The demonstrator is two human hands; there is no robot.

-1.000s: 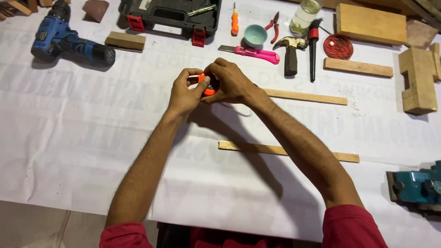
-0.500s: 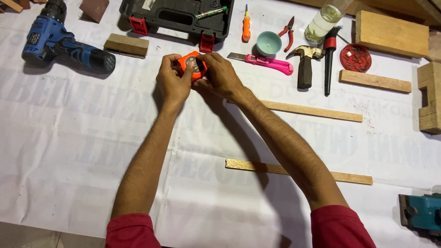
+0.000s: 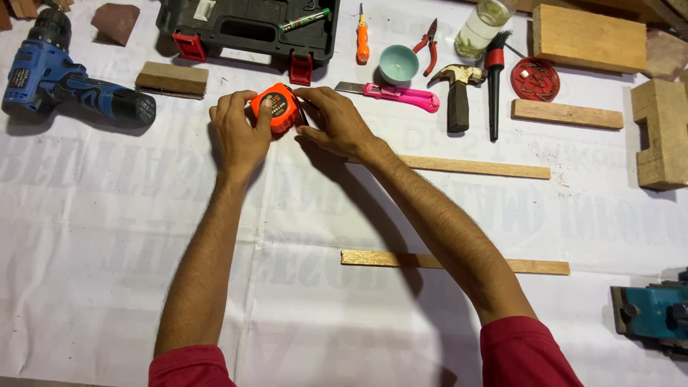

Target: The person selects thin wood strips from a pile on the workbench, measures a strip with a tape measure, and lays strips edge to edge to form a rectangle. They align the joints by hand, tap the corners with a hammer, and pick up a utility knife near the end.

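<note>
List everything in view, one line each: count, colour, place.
tape measure: 1, orange, between both hands
drill: 1, blue-black, far left
tool case: 1, black, top
sanding block: 1, brown, below case
screwdriver: 1, orange, top centre
bowl: 1, teal, top centre
utility knife: 1, pink, below bowl
hammer: 1, dark, right of knife
wood strips: 2, pale, centre-right
left hand: 1, holding tape
right hand: 1, touching tape

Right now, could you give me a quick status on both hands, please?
Left hand gripping orange tape measure. Right hand touching its side. Nothing obstructing; pink utility knife nearby.
</note>
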